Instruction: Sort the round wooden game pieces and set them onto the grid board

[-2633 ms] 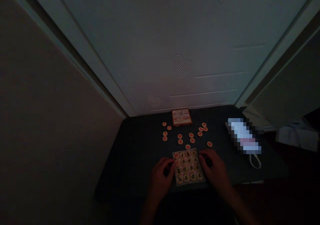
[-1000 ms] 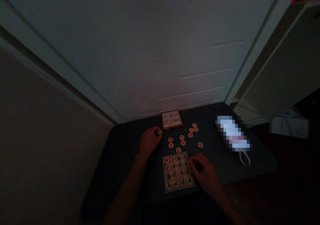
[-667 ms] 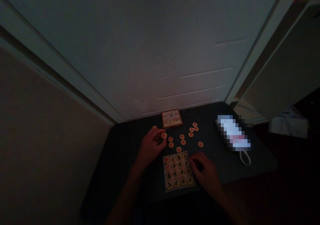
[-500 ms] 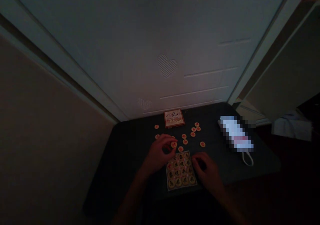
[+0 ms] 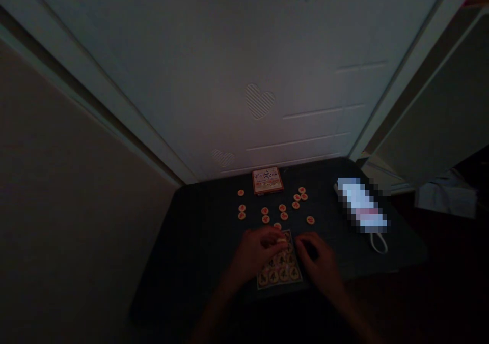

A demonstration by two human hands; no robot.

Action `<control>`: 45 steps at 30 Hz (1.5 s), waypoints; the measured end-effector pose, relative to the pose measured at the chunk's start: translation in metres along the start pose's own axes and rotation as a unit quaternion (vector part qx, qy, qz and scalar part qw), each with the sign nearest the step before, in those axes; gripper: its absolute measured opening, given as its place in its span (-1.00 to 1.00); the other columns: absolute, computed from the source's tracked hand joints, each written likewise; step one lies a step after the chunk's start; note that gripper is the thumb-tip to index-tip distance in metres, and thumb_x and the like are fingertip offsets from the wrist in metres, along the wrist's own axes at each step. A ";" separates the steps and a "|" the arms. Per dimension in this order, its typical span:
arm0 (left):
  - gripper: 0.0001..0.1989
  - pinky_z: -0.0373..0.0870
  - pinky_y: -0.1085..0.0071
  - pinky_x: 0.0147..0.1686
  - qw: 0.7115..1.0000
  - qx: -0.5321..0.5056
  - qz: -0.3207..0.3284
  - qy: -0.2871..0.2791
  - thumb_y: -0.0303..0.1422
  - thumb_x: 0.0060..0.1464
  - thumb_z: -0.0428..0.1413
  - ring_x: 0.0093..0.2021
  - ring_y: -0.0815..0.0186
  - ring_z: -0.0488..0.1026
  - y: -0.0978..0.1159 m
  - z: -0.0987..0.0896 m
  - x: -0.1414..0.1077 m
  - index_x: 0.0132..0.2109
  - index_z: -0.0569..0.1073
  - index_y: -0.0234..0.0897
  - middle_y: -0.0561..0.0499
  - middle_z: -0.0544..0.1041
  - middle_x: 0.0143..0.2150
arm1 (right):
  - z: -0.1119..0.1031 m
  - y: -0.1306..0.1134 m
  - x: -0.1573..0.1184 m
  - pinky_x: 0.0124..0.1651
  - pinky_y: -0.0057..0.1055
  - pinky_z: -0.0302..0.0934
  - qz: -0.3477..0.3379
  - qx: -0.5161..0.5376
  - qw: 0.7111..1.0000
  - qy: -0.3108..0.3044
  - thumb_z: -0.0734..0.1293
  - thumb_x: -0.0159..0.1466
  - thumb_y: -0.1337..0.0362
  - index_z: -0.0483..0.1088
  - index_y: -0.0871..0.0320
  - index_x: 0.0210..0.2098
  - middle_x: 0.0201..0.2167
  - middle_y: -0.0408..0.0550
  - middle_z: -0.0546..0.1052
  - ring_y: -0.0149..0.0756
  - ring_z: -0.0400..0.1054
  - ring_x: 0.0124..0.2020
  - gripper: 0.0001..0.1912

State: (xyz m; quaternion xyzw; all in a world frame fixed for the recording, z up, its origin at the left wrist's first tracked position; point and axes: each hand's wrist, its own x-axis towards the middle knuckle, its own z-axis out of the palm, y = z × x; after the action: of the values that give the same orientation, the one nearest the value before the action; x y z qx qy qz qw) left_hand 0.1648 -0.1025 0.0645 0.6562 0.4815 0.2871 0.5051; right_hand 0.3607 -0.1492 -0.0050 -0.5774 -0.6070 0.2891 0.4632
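A square box tray (image 5: 279, 284) lies on the dark table, filled with rows of round Chinese chess pieces with black characters. Over its upper part, my left hand (image 5: 256, 255) pinches one pale Chinese chess piece (image 5: 281, 240) between thumb and fingers; the mark on it is hidden. That hand also covers the tray's upper left pieces. At the tray's right edge rests my right hand (image 5: 318, 256), fingers curled in, and whatever they hold, if anything, is hidden. Loose red-marked chess pieces (image 5: 265, 211) are scattered beyond the tray.
A box lid (image 5: 267, 180) with printed writing lies at the back of the table (image 5: 202, 232), against a white panel with hearts (image 5: 260, 101). To the right lies a phone (image 5: 361, 204) with a lit, blurred screen and a strap. The light is dim.
My left hand has moved right and toward me with the piece, from beyond the tray to over it. Red pieces behind it are uncovered. My right hand stays by the tray.
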 end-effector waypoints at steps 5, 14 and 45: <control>-0.86 0.60 0.28 -0.15 0.997 -0.075 -0.028 0.023 -0.26 0.13 0.22 -0.22 0.22 0.66 0.001 0.007 0.000 -0.16 0.54 -0.15 0.03 0.70 -0.22 | -0.002 -0.006 -0.001 -0.19 -0.33 0.39 -0.015 0.014 1.000 0.004 0.30 0.37 0.18 0.51 0.06 -0.15 -0.26 -0.04 0.59 -0.20 0.50 -0.25 -0.83; -0.82 0.56 0.36 -0.27 0.990 -0.124 -0.046 0.044 -0.20 0.19 0.15 -0.25 0.23 0.64 0.002 0.015 -0.003 -0.13 0.48 -0.17 0.03 0.67 -0.29 | -0.001 -0.026 0.003 -0.05 -0.25 0.42 -0.090 0.011 0.996 0.013 0.40 0.30 0.19 0.49 0.02 -0.07 -0.13 0.00 0.57 -0.16 0.49 -0.10 -0.79; -0.62 0.42 0.36 -0.08 0.996 -0.085 -0.019 -0.033 -0.12 0.37 -0.03 -0.09 0.21 0.54 0.015 0.009 -0.021 0.04 0.57 -0.21 0.00 0.65 -0.09 | -0.004 -0.041 0.008 0.08 -0.24 0.37 -0.081 0.057 0.993 -0.063 0.34 0.37 0.26 0.49 -0.03 0.05 -0.04 -0.07 0.61 -0.20 0.49 0.00 -0.73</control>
State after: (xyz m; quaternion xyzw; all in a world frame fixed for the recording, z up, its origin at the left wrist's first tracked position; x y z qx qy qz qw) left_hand 0.1702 -0.1256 0.0779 0.6110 0.4508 0.2957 0.5796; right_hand 0.3475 -0.1491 0.0343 -0.4793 -0.6625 0.3207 0.4779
